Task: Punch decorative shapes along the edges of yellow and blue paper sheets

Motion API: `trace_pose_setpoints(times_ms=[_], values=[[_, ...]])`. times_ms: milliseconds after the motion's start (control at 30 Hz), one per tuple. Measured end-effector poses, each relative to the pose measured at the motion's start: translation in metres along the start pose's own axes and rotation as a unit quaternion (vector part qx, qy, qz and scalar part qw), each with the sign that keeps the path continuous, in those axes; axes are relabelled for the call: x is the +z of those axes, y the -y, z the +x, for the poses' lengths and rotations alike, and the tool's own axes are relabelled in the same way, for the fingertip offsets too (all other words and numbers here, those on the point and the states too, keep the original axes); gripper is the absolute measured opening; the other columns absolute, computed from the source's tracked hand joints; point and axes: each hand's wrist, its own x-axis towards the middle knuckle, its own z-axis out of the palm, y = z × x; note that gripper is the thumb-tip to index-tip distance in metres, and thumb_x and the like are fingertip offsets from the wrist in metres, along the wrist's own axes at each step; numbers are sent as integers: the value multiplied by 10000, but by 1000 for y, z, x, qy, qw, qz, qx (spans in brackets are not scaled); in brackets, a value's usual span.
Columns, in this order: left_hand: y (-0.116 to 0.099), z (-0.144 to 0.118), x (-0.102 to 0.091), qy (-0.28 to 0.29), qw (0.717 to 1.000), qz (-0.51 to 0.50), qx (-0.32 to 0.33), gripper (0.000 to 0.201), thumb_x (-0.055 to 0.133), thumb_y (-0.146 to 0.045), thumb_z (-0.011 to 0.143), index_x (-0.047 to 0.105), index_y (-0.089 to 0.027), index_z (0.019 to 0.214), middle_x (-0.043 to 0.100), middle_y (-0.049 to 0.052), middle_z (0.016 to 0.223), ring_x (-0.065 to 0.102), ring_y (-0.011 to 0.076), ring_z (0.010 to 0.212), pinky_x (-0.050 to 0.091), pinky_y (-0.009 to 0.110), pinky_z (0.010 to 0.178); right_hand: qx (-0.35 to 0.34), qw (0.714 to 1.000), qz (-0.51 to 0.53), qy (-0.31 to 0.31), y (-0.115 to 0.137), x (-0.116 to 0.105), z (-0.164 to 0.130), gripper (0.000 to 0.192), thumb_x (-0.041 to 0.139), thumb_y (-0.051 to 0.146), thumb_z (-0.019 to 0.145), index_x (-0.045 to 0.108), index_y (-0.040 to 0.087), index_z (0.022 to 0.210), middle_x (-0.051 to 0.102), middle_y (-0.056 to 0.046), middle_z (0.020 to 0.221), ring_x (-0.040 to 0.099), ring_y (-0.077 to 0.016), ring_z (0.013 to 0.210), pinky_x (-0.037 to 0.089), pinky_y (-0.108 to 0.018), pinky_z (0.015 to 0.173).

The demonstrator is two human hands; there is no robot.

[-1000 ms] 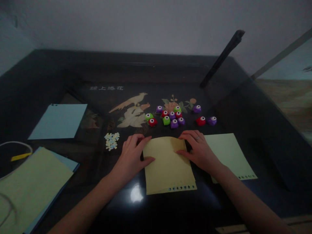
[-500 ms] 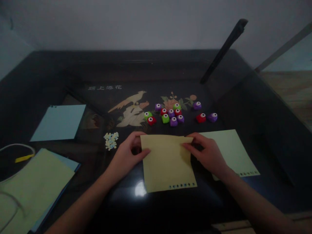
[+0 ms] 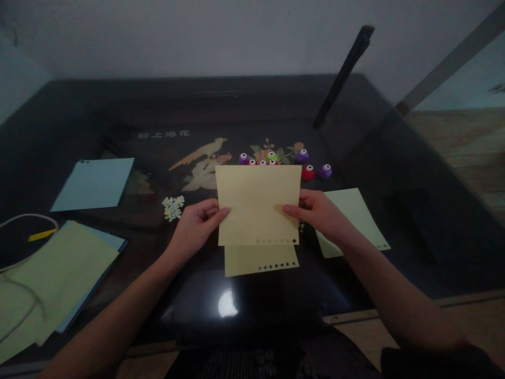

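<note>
A pale yellow sheet of paper (image 3: 258,205) is raised above the table, with small shaped holes along its lower edge. My left hand (image 3: 199,221) pinches its left side, thumb in front and fingers behind. My right hand (image 3: 321,213) grips the right side the same way. Below it shows the lower strip of another yellow sheet (image 3: 260,260), also with a row of punched holes; the rest of that sheet is hidden. Behind the raised paper sit several small craft punches (image 3: 271,157) in purple, red and green, partly covered by it.
At right lies a pale green punched sheet (image 3: 355,216), partly behind my right forearm. Paper cutouts (image 3: 172,208) are heaped left of my left hand. Farther left are a blue sheet (image 3: 94,181), stacked papers (image 3: 71,263) and a white cable (image 3: 29,215). A dark stick (image 3: 343,76) leans at the back.
Both hands have raised the yellow sheet, uncovering the strip of the other sheet beneath. The paper now hides more of the punches. The whole view has shifted slightly.
</note>
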Motion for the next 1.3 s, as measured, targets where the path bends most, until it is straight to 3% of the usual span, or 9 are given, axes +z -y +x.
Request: trace_pose_setpoints(times_ms=[167, 300, 400, 467, 567, 667, 867, 1067, 1300], values=[[-3, 0, 4, -15, 997, 49, 58, 326, 552, -452, 849, 679, -158, 914, 656, 8, 686, 579, 155, 609, 453, 254, 553, -4, 1000, -13, -21, 6, -5, -2, 255, 757, 372, 695, 735, 186, 867, 758, -56, 846, 702, -199, 759, 571, -357, 699], [-7, 8, 5, 20, 992, 81, 95, 291, 535, -411, 860, 655, -163, 957, 679, 21, 767, 612, 163, 668, 481, 266, 612, -21, 994, 8, -104, 11, -23, -8, 232, 777, 377, 652, 735, 195, 791, 755, -48, 783, 678, -183, 669, 552, -333, 619], [-9, 22, 6, 30, 977, 161, 139, 227, 525, -332, 868, 643, -174, 982, 706, 42, 850, 649, 177, 743, 500, 290, 670, -16, 985, 17, -170, 8, -43, -15, 235, 788, 385, 629, 731, 199, 761, 753, -48, 756, 657, -172, 613, 517, -305, 550], [-10, 33, 9, 4, 950, 249, 187, 202, 503, -278, 880, 640, -179, 991, 708, 51, 887, 652, 182, 776, 495, 299, 688, -24, 978, 2, -205, 5, -58, -18, 242, 787, 395, 629, 727, 192, 748, 747, -49, 729, 632, -161, 566, 483, -285, 499], [-14, 50, 19, -29, 887, 388, 250, 194, 499, -222, 881, 632, -178, 1014, 693, 59, 914, 635, 195, 807, 485, 321, 731, -50, 967, -21, -250, 1, -77, -21, 252, 793, 398, 629, 718, 179, 732, 733, -47, 698, 598, -148, 519, 423, -263, 441], [-21, 65, 32, -58, 835, 487, 251, 226, 519, -247, 886, 610, -174, 1079, 680, 81, 984, 628, 231, 876, 480, 350, 769, -63, 960, -19, -273, -3, -87, -20, 236, 799, 390, 631, 712, 190, 722, 719, -33, 672, 580, -149, 511, 395, -263, 425], [-28, 85, 46, -106, 777, 572, 241, 296, 534, -292, 893, 564, -135, 1141, 624, 150, 1119, 577, 309, 1047, 451, 416, 853, -32, 961, 17, -274, -14, -87, -20, 283, 807, 415, 616, 723, 175, 740, 723, -46, 678, 603, -161, 547, 432, -273, 470], [-30, 87, 52, -98, 765, 586, 248, 258, 505, -265, 904, 570, -143, 1121, 602, 141, 1100, 552, 315, 1047, 430, 423, 845, -16, 961, -19, -275, -14, -83, -25, 269, 790, 421, 639, 728, 179, 739, 716, -48, 646, 591, -163, 510, 434, -277, 439], [-28, 84, 66, -63, 751, 601, 268, 312, 523, -327, 904, 567, -132, 1143, 594, 148, 1111, 541, 323, 1025, 424, 423, 802, 2, 956, 10, -293, -2, -74, -29, 210, 791, 368, 635, 738, 196, 745, 723, -52, 670, 670, -229, 625, 532, -335, 526]])
